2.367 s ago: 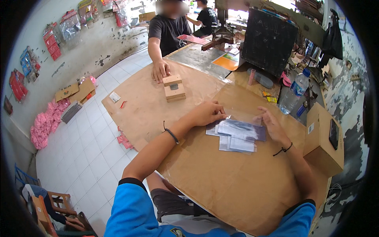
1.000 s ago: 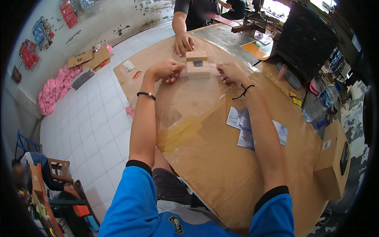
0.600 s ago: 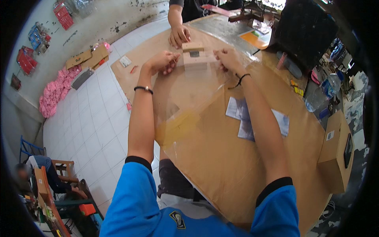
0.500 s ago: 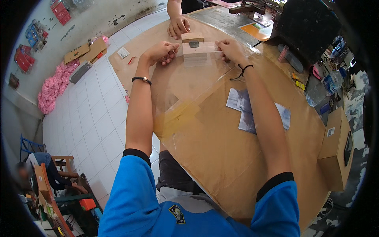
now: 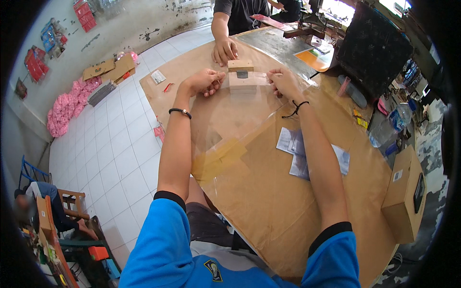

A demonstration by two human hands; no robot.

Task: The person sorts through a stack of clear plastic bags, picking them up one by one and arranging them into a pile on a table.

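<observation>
Now we pinch the clear film (image 5: 240,103) with both hands, left (image 5: 204,81) and right (image 5: 283,82), beside the wooden blocks (image 5: 242,77) far across the table (image 5: 269,201), best kept taut and even.

desk (image 5: 269,201): was brown, like cardboard
small box (image 5: 244,79): was light tan, with a dark grey patch on top
clear sheet (image 5: 230,120): was see-through and shiny
tape patch (image 5: 218,158): was yellow-brown
sleeves (image 5: 163,240): were bright blue with black cuffs
wristband (image 5: 180,111): was black
papers (image 5: 300,156): were white and grey
floor (image 5: 110,153): was white tiles with grey lines
pile by the wall (image 5: 65,108): was pink
</observation>
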